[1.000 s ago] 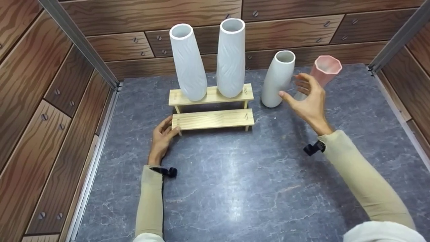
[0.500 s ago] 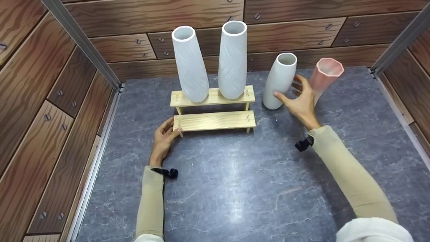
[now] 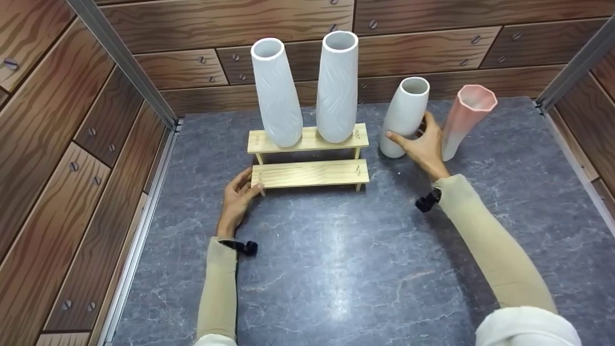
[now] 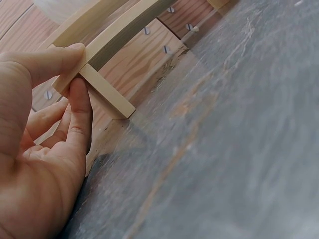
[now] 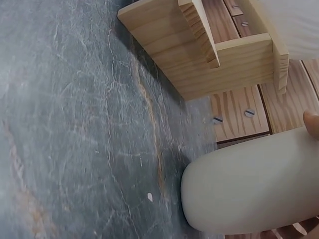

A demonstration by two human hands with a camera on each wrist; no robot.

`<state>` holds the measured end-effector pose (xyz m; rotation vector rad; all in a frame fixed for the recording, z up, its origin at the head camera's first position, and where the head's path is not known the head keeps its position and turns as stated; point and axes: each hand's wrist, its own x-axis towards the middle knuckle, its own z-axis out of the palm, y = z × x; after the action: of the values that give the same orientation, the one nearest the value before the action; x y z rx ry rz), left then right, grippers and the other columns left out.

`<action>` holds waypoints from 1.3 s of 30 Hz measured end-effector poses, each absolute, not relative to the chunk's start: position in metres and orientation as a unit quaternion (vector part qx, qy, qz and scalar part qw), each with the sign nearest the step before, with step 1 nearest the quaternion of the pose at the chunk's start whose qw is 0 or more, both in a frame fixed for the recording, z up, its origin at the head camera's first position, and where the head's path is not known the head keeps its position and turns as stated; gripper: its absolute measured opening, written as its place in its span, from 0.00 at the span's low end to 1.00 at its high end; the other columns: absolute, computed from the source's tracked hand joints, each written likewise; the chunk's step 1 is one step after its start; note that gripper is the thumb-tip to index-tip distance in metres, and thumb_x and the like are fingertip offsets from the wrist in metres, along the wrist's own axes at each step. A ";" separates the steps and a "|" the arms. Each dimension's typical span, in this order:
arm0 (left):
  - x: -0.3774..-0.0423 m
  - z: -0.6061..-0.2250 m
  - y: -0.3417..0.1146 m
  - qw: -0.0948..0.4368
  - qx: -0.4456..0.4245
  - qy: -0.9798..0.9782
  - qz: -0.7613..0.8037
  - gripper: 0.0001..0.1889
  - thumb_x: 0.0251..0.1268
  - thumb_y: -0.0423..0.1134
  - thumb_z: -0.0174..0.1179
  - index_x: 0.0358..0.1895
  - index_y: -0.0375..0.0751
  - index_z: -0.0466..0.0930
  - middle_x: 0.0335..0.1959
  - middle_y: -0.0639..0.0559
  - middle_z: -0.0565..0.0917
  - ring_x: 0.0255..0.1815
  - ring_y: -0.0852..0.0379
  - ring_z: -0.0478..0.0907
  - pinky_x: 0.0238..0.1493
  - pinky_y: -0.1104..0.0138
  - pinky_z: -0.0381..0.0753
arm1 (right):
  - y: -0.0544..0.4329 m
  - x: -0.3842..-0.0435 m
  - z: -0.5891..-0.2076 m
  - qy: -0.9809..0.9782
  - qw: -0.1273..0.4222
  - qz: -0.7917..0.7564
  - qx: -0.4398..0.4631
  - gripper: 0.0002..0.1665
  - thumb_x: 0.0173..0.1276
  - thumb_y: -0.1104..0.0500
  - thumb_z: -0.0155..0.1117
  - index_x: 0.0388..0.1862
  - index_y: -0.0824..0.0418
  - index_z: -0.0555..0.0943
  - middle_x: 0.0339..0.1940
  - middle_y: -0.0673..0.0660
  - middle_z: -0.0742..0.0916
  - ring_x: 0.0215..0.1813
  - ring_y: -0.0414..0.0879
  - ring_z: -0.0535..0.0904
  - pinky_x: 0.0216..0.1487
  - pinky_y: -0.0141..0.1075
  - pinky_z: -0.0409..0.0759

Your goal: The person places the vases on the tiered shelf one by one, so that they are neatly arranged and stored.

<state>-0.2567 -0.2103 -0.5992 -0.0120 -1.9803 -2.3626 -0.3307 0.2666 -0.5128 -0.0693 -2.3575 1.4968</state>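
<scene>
A two-step wooden stand (image 3: 310, 174) is on the grey tabletop, and my left hand (image 3: 236, 198) pinches the left end of its lower step. In the left wrist view, the thumb (image 4: 55, 60) lies on top of the board and a finger is below it. To the stand's right, my right hand (image 3: 426, 146) grips a smooth off-white vase (image 3: 403, 113), thumb on its front, other fingers partly hidden behind. The vase's lower part (image 5: 244, 184) shows close at the tabletop in the right wrist view. Two tall white textured vases (image 3: 278, 96) stand on the upper step.
A pink-and-white vase (image 3: 468, 115) with a faceted rim stands just right of my right hand. Wood-patterned walls (image 3: 432, 48) close off the back and both sides, with metal posts (image 3: 120, 62) at the corners. The grey tabletop (image 3: 336, 269) extends towards me.
My right hand has moved left, away from the pink-and-white vase, and has taken hold of the off-white vase. My left hand keeps its pinch on the stand. The head view has shifted slightly.
</scene>
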 end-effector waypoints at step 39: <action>-0.255 -0.600 -0.211 0.028 -0.011 -0.654 -0.756 0.36 0.69 0.24 0.69 0.79 0.28 0.67 0.72 0.31 0.75 0.63 0.51 0.80 0.59 0.70 0.85 | 0.273 -0.278 -0.497 -0.827 0.189 0.529 -0.010 0.48 0.53 0.55 0.89 0.71 0.63 0.77 0.61 0.61 0.86 0.60 0.49 0.83 0.59 0.35 0.84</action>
<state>-0.2550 -0.2113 -0.6001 -0.0342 -2.0177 -2.3345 -0.2780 0.2727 -0.4965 -0.0284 -2.3254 1.4875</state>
